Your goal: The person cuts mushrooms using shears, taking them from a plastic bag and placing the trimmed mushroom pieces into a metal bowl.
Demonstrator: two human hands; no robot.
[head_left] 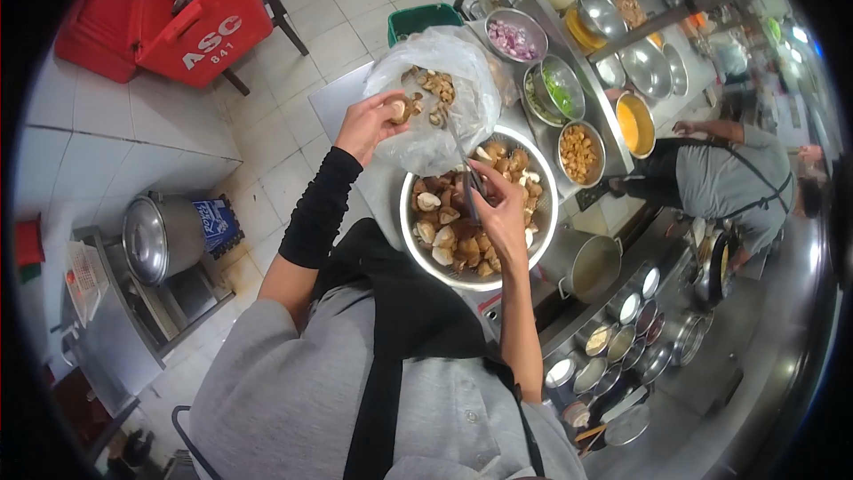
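Reaching forward | left hand (pixel 367 127) pinching mushroom (pixel 399 109) | right hand (pixel 503 219) gripping metal tool (pixel 459 146)

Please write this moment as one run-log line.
left hand: holds mushroom; right hand: holds metal tool; plastic bag: brown pieces inside; bowl: cut mushrooms inside

bright indoor light, fisheye curvature, black corners; glare on steel at right, right edge blurred

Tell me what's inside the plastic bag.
The plastic bag shows small brown mushroom pieces inside, around its open mouth. Anything beneath them or under the folded plastic is covered, so I can't tell.
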